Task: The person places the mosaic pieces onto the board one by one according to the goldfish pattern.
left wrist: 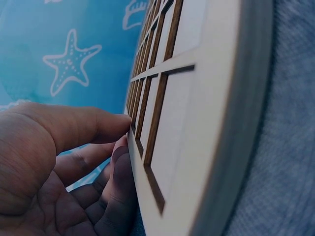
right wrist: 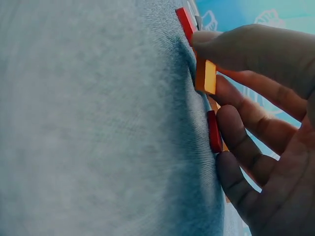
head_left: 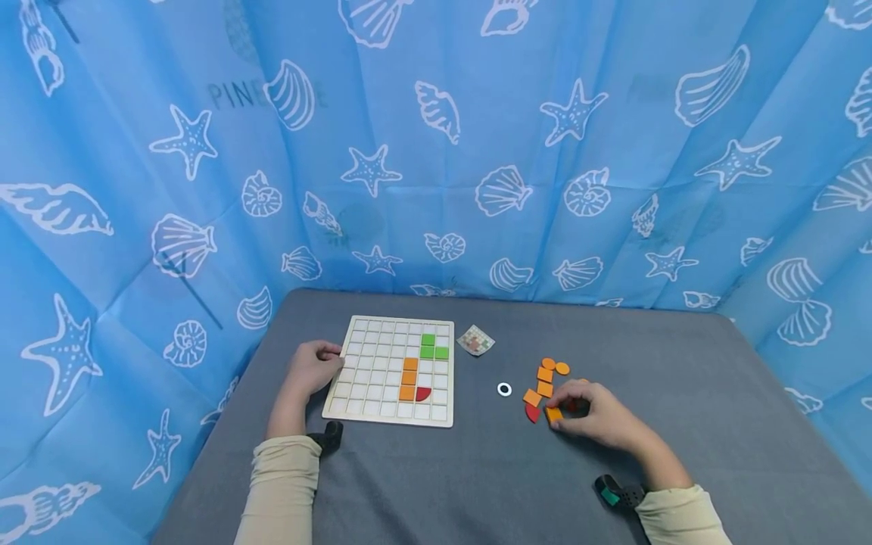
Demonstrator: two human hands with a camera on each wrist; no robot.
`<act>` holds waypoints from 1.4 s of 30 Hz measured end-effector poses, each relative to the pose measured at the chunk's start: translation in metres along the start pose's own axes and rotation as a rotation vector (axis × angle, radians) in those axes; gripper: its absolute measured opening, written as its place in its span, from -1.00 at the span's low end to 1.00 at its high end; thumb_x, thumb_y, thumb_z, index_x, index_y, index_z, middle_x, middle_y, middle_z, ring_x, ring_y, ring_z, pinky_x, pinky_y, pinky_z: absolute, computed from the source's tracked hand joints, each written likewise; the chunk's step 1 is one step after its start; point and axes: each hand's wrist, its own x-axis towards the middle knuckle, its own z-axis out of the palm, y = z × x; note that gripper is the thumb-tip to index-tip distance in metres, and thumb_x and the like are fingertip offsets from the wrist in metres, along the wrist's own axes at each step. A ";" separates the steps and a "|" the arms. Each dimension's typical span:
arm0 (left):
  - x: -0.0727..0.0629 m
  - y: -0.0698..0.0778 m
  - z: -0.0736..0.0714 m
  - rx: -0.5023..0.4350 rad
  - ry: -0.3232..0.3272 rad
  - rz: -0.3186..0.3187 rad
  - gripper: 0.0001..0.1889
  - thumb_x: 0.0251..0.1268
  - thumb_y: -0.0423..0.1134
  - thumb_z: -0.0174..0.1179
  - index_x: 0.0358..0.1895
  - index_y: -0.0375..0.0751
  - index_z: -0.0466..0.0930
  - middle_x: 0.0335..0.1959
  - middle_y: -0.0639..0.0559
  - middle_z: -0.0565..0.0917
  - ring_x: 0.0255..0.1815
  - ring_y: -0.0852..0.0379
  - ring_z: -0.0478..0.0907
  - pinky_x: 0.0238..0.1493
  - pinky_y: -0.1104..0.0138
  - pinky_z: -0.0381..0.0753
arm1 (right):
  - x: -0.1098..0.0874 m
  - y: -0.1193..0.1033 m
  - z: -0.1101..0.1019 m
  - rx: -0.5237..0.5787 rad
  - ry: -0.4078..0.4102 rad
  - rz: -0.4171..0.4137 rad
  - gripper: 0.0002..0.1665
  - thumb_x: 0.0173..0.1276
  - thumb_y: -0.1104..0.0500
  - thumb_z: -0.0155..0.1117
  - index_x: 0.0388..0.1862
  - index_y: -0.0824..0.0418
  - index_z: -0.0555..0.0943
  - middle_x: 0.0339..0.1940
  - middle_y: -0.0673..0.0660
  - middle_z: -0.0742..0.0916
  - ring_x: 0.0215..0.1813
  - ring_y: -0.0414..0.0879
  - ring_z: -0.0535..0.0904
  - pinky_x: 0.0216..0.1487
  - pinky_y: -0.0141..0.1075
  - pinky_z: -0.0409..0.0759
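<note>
My left hand (head_left: 311, 371) pinches the left edge of a pale wooden grid board (head_left: 375, 376), thumb at the rim (left wrist: 216, 147) in the left wrist view. The board carries several green squares (head_left: 427, 352), a column of orange squares (head_left: 409, 377) and a red quarter-circle (head_left: 423, 393). On the right, my right hand (head_left: 602, 416) pinches an orange square tile (right wrist: 210, 77) between thumb and fingers, close over the cloth. Beside it lie loose orange squares (head_left: 533, 397), orange discs (head_left: 562, 369) and a red piece (head_left: 532, 413). Another red piece (right wrist: 214, 132) sits by my lower fingers, partly hidden in the head view.
A small patterned card (head_left: 475, 341) lies just right of the board. Between board and loose pieces is a white ring with a dark centre (head_left: 504, 389). Grey cloth (head_left: 477, 484) covers the table, and a blue shell-print curtain (head_left: 409, 227) hangs behind it.
</note>
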 end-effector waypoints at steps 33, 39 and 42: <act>0.003 0.001 0.002 -0.004 -0.008 0.006 -0.68 0.42 -0.30 0.22 0.14 -0.37 0.70 -0.11 -0.21 0.68 -0.13 -0.08 0.61 -0.03 0.06 0.58 | 0.124 -0.073 0.071 -0.008 0.048 -0.092 -0.71 0.36 0.10 0.56 0.00 0.17 0.80 -0.13 0.06 0.77 -0.21 -0.11 0.56 -0.26 -0.30 0.57; 0.003 -0.001 0.001 -0.001 -0.001 0.008 -0.69 0.44 -0.30 0.22 0.14 -0.37 0.70 -0.10 -0.21 0.69 -0.13 -0.08 0.62 -0.04 0.08 0.59 | 0.168 -0.091 0.102 -0.019 -0.017 -0.146 -0.72 0.36 0.10 0.56 -0.01 0.18 0.81 -0.11 0.07 0.80 -0.25 -0.12 0.60 -0.23 -0.32 0.56; 0.001 -0.001 0.000 -0.007 -0.006 0.005 -0.69 0.44 -0.30 0.22 0.15 -0.36 0.70 -0.10 -0.21 0.69 -0.15 -0.06 0.62 -0.06 0.09 0.59 | 0.185 -0.098 0.114 -0.013 -0.056 -0.147 -0.72 0.37 0.11 0.55 0.00 0.19 0.80 -0.12 0.07 0.80 -0.28 -0.13 0.62 -0.23 -0.32 0.57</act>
